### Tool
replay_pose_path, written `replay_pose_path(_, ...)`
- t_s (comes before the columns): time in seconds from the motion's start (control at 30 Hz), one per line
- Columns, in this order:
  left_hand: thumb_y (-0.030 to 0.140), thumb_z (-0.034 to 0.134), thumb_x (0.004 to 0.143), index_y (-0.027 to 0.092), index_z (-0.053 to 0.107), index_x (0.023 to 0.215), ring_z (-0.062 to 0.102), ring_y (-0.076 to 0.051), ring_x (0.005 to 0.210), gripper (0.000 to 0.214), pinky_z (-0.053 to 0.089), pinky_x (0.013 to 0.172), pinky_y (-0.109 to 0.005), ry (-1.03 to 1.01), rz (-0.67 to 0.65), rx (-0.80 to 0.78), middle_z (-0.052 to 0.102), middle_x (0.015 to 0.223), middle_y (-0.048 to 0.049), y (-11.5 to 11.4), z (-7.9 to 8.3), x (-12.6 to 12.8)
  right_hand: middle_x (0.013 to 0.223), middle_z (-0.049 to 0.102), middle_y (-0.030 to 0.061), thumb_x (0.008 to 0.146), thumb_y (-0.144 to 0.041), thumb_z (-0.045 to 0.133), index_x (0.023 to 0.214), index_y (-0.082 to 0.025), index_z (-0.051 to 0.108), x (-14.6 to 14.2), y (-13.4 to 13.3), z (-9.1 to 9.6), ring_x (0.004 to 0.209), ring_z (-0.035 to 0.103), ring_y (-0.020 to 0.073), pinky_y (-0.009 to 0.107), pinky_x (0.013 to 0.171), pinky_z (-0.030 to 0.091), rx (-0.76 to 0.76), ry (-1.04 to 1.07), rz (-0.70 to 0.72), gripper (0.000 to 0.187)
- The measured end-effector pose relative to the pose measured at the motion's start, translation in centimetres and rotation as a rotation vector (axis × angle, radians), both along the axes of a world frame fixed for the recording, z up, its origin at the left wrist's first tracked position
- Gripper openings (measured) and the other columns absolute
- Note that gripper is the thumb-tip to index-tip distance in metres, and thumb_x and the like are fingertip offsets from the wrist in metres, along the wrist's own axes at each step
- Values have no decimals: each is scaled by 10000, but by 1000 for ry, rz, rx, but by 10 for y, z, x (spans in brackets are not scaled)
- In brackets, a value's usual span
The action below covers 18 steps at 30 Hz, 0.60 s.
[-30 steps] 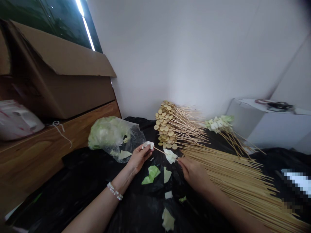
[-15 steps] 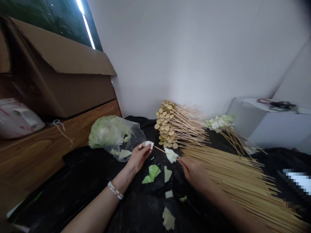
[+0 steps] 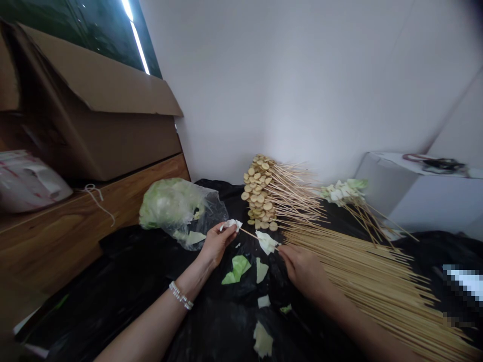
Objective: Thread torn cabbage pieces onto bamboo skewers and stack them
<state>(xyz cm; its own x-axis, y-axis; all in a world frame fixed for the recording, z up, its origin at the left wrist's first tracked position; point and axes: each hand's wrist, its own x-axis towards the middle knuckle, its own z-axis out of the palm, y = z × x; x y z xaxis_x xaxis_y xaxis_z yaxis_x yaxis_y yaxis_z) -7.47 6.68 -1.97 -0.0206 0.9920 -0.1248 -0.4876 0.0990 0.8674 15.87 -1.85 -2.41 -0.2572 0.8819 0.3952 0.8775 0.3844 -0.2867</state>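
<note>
Leaf piece (image 3: 232, 224) in left hand (image 3: 217, 244): white, faint green at the edge.
Skewer (image 3: 249, 234) in right hand (image 3: 302, 269): pale tan; threaded leaf (image 3: 266, 241) creamy white.
Loose scraps (image 3: 237, 266), 6 o'clock of the hands: one bright green, the others pale yellow-white.
Table sheet (image 3: 151, 271): glossy black, plain.
Bagged cabbage (image 3: 169, 203), 10 o'clock of left hand: light green to white under clear film.
Round slices (image 3: 260, 193), 12 o'clock: golden tan, on pale sticks.
Bare stick pile (image 3: 370, 276), 3 to 4 o'clock: straw yellow.
Leaf skewers (image 3: 341, 191), 2 o'clock: white and pale green.
Bracelet (image 3: 181, 295): pearly white beads.
Carton (image 3: 105, 125), 10 o'clock: plain brown.
Ledge (image 3: 75, 226): reddish-brown wood grain.
Wall (image 3: 302, 75): plain grey-white.
</note>
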Motion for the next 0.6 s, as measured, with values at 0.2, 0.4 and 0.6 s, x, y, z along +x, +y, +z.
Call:
replay_pose_path(0.2,104,869,558,103,714,747,634,-75,632,245,540,631,-152,13,-21,-11,703,720,-12,0,1,1,884,690,60,975,-253,366,950,-214,680,0,0,-2,838,628,178,259,747,432,-19,33,13,318)
replay_pose_path(0.4,45,810,645,114,687,780,638,-70,600,196,537,580,-138,9,-59,-78,699,724,-14,2,3,0,879,688,61,981,-254,347,973,-205,676,1,1,-4,820,627,176,267,745,436,-6,52,50,333)
replay_pose_path(0.6,32,813,639,100,677,794,661,-92,616,217,551,597,-153,75,-115,-82,714,741,-41,1,4,-2,864,681,60,978,-252,349,940,-208,674,3,1,-4,820,619,173,257,731,421,-41,29,46,330)
